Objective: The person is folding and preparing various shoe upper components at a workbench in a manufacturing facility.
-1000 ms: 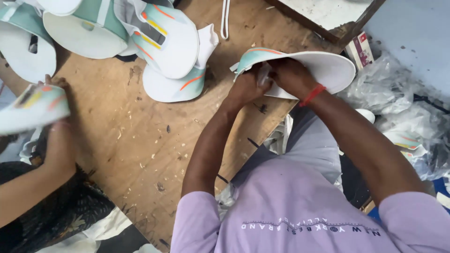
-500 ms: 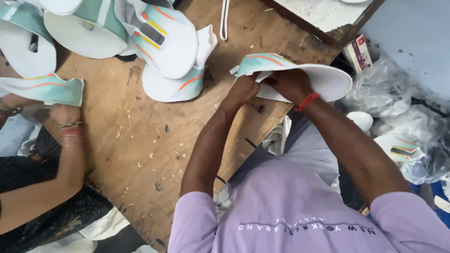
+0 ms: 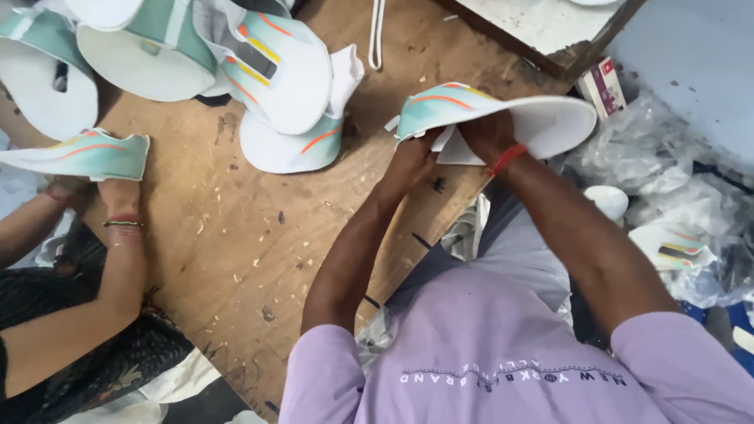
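Both hands, left hand (image 3: 415, 161) and right hand (image 3: 488, 133), clamped on mint-and-white shoe upper (image 3: 503, 114) above the table (image 3: 236, 243) edge, seemingly mid-shaping; next move likely needs steady two-handed grip.

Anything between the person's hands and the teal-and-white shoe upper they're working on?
Nothing visible. Both the left hand and right hand already grip the shoe upper, held above the edge of the wooden table. The pile of other uppers lies apart, to the left.
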